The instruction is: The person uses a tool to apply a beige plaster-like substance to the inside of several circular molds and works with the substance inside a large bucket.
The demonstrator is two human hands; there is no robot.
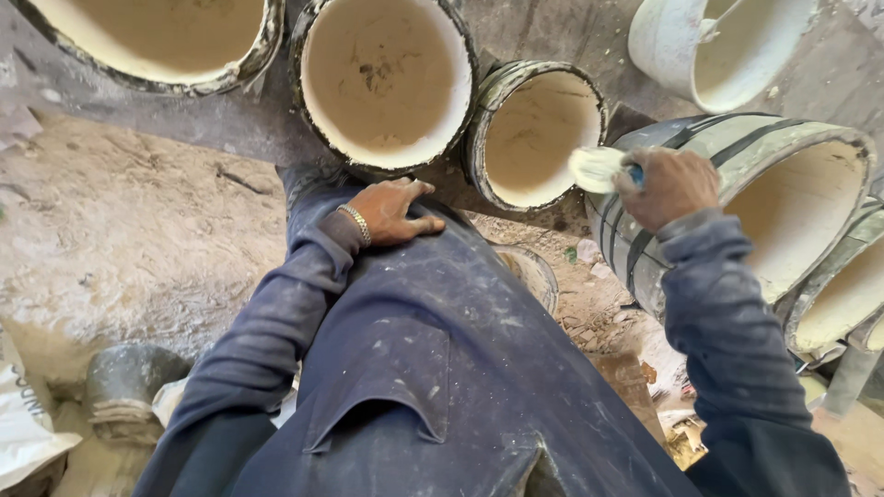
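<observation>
Right hand [672,187], right of centre: fingers clamped on a pale-bristled brush [597,168], bristles at the outer wall of a banded cylindrical mould [783,198] lying on its side at the right edge. Left hand [391,211], centre: fingers spread, resting flat on the dark blue garment [442,368], holding nothing. 2 further round moulds [387,83] [539,133] lie along the top centre.

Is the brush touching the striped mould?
Touching. The head view shows the right hand pressing the brush against the mould's banded outer wall.
</observation>
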